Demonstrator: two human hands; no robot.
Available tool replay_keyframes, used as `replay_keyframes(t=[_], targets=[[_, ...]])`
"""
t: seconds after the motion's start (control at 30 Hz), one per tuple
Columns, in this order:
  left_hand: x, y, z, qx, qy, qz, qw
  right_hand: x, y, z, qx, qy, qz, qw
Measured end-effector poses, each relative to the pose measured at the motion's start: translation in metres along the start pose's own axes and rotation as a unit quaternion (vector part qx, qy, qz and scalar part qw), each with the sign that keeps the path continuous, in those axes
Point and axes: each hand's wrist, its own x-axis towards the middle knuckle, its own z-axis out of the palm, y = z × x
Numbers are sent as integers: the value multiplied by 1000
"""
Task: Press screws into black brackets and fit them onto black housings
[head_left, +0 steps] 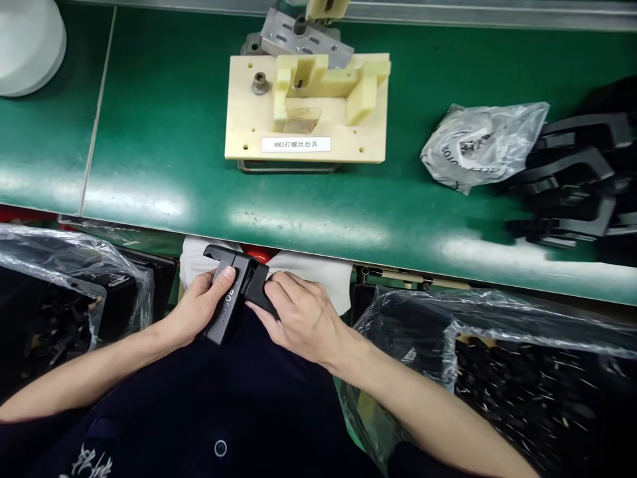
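Note:
My left hand (202,302) is closed around a long black plastic part (225,309) with BOSCH lettering and a hooked upper end, the thumb pressed on its face. Pinched in my right hand (303,315) is a smaller black plastic block (257,290), which meets the right side of the lettered part. Whether the two are joined or only touching, I cannot tell. Both are held over my lap, just below the front edge of the green bench (189,179). The right fingertips partly hide the block.
A cream fixture (243,126) with a labelled front stands on the bench. To its right lie a plastic bag of small parts (478,149) and several black-and-grey parts (577,172). Plastic-lined bins of black parts (522,392) flank me. A white round object (30,46) stands back left.

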Motion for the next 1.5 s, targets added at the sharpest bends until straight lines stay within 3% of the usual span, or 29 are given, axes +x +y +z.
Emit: replay_keyframes(t=[0.3, 0.43, 0.57, 0.73, 0.8, 0.9, 1.03, 1.2, 1.33, 1.4, 1.5], targets=[[-7, -5, 2, 33, 17, -56, 998, 9, -7, -12, -87, -233, -63, 967], [-9, -16, 1, 23, 27, -99, 994, 5, -8, -6, -93, -271, -92, 954], [-11, -33, 0, 10, 18, -195, 981, 1, -12, 4, -119, -307, -177, 927], [-14, -40, 4, -48, 51, -299, 952, 11, -18, 7, -133, -324, -252, 902], [-15, -41, 6, -50, 61, -288, 955, 15, -17, 8, -112, -332, -245, 904], [-15, -47, 5, 4, 80, -162, 983, 9, -14, 11, -6, -344, -161, 925], [-11, -56, 0, 89, 63, 25, 994, -10, -14, 19, 70, -286, -81, 952], [-8, -54, -8, 168, 17, 67, 983, -14, -9, 30, 53, -207, -6, 977], [-12, -47, -10, 165, 30, 89, 982, -9, 6, 38, 135, -75, 40, 987], [-14, -42, -7, 140, 59, 111, 982, -12, 7, 40, 248, 18, 105, 963], [-10, -32, 4, 77, 127, 176, 973, -21, -6, 40, 479, 87, 211, 847]])
